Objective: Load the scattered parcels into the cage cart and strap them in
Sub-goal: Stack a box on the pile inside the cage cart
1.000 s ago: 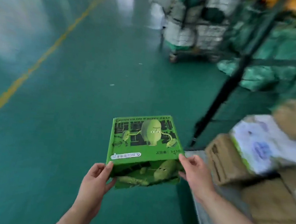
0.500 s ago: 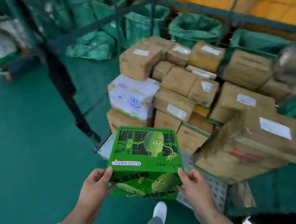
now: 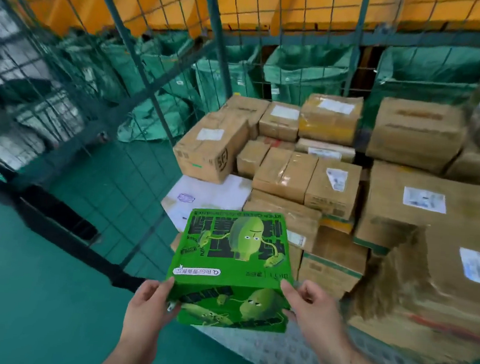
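So left hand (image 3: 147,305) and right hand (image 3: 313,309) pinch the green cartoon box (image 3: 233,257) at its 2 near corners, fingers (image 3: 309,289) curled on. Looks light, stiff, glossy, maybe slippery. The brown parcels (image 3: 285,173) sit just beyond the fingers.

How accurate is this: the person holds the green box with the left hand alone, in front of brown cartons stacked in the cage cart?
Wrong in one detail: the head view shows the green box held by both hands, the left hand at its near left corner, the right hand at its near right corner. The brown cartons are stacked in the cage cart behind it.
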Demonstrator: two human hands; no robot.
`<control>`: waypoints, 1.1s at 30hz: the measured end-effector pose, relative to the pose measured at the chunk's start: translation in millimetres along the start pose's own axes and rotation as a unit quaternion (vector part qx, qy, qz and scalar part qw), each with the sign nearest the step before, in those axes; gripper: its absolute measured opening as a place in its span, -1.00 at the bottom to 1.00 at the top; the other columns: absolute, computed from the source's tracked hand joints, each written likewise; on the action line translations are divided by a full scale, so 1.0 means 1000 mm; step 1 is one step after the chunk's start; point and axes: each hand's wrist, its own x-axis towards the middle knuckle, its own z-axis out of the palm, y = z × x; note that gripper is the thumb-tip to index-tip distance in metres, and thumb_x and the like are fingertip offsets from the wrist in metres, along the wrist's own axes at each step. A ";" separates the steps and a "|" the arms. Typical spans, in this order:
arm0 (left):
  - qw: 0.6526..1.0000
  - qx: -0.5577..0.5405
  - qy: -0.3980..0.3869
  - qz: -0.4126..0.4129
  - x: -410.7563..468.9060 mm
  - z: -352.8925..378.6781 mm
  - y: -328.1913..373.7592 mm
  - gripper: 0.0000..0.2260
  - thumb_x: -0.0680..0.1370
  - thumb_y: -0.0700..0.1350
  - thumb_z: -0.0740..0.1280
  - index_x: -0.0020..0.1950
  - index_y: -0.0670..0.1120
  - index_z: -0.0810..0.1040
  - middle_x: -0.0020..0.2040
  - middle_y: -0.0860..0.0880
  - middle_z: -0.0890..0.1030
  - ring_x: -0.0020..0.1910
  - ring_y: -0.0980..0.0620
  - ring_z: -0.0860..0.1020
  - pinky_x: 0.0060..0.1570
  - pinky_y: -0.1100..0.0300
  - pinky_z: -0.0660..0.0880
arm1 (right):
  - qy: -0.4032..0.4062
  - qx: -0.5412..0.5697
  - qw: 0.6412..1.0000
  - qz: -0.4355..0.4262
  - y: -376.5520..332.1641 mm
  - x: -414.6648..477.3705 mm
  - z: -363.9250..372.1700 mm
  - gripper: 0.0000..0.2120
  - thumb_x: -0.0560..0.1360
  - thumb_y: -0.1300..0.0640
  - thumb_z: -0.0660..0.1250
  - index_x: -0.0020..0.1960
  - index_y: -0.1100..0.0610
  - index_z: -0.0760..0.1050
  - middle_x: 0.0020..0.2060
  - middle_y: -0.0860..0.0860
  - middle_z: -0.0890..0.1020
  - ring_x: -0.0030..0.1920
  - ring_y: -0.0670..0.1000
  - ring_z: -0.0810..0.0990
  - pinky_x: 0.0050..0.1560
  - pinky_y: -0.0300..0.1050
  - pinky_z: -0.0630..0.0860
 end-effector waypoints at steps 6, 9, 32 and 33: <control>0.997 0.004 0.053 0.054 0.050 0.009 0.048 -0.82 0.61 -0.13 0.41 -0.01 -0.24 0.50 -0.10 -0.15 0.56 -0.06 -0.10 0.59 0.12 -0.03 0.60 | -0.040 -0.017 0.998 -0.036 -0.022 0.055 0.045 -0.57 0.49 -0.17 0.43 -0.40 -0.04 0.31 -0.53 -0.13 0.35 -0.38 -0.07 0.42 0.09 0.41 0.58; 0.996 -0.002 0.074 0.059 0.083 0.008 0.069 -0.77 0.61 -0.09 0.42 -0.02 -0.24 0.49 -0.11 -0.11 0.57 -0.09 -0.05 0.58 0.11 -0.01 0.58 | -0.046 -0.012 0.998 -0.045 -0.029 0.077 0.075 -0.56 0.52 -0.15 0.41 -0.38 -0.02 0.30 -0.51 -0.13 0.30 -0.37 -0.06 0.34 0.07 0.40 0.58; 0.990 -0.001 0.039 -0.134 0.377 0.037 0.113 -0.33 0.61 0.37 0.13 0.46 -0.14 0.37 0.31 -0.16 0.53 0.18 -0.25 0.58 0.28 -0.25 0.50 | -0.008 -0.191 0.981 0.014 -0.089 0.217 0.276 -0.85 0.55 0.00 0.45 -0.14 -0.05 0.51 -0.16 -0.13 0.69 -0.11 -0.22 0.64 -0.07 -0.25 0.57; 0.984 -0.057 0.018 -0.168 0.379 0.039 0.109 -0.32 0.59 0.41 0.12 0.44 -0.11 0.38 0.30 -0.17 0.54 0.17 -0.28 0.60 0.25 -0.31 0.51 | -0.014 -0.188 0.982 0.014 -0.090 0.216 0.279 -0.85 0.56 0.01 0.43 -0.12 -0.05 0.49 -0.13 -0.11 0.68 -0.07 -0.16 0.65 0.00 -0.14 0.60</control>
